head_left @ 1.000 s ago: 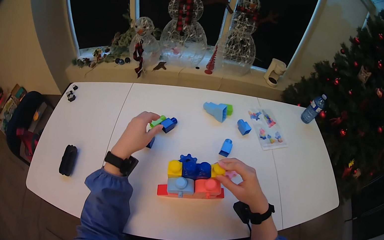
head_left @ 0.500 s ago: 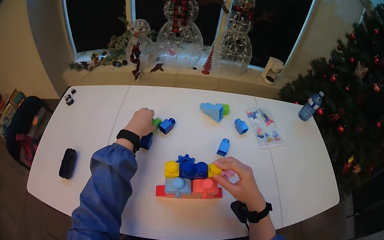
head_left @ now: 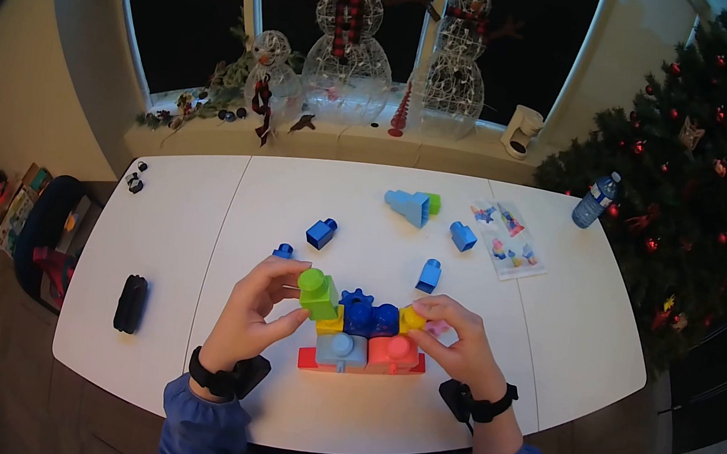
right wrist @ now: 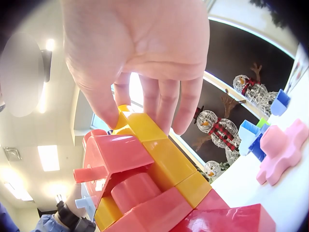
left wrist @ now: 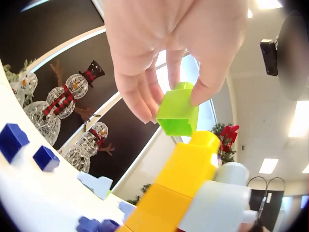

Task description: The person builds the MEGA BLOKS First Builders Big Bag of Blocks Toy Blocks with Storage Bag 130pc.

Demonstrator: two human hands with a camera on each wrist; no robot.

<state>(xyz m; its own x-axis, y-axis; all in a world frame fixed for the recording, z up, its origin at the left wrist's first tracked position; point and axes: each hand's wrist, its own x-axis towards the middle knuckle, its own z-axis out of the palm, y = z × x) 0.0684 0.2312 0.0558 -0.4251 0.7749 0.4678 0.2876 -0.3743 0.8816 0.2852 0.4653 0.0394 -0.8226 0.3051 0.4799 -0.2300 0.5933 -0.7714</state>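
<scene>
Black case [head_left: 131, 303]: lying on the white table [head_left: 155, 223] at far left, small dark objects [head_left: 135, 179] sitting beyond it. Left hand [head_left: 246, 318]: pinching one green block [head_left: 317, 296] between thumb and fingers, grip narrow, the block's hollow end facing down over the left yellow block [left wrist: 186, 164]; whether the two are touching is hard to judge, the gap looking very slight. Two dark blue blocks [head_left: 321, 234]: resting beyond this hand, one partly hidden by it. Block assembly [head_left: 351, 351]: standing on the table between the hands, a red base carrying a pale blue block at left and a coral block at right, dark blue pieces [head_left: 368, 318] sitting behind them between yellow blocks. Light blue piece [head_left: 408, 206]: lying farther back, adjoining a bright green one. Right hand [head_left: 463, 349]: holding the right yellow block [head_left: 411, 319] between thumb and fingers, a pink piece [right wrist: 282, 147] lying just beside. Two lighter blue blocks [head_left: 429, 276]: resting separately beyond that hand. Printed sheet [head_left: 508, 240]: lying flat, showing coloured figures. Water bottle [head_left: 596, 200]: standing upright near the table's far right edge.
</scene>
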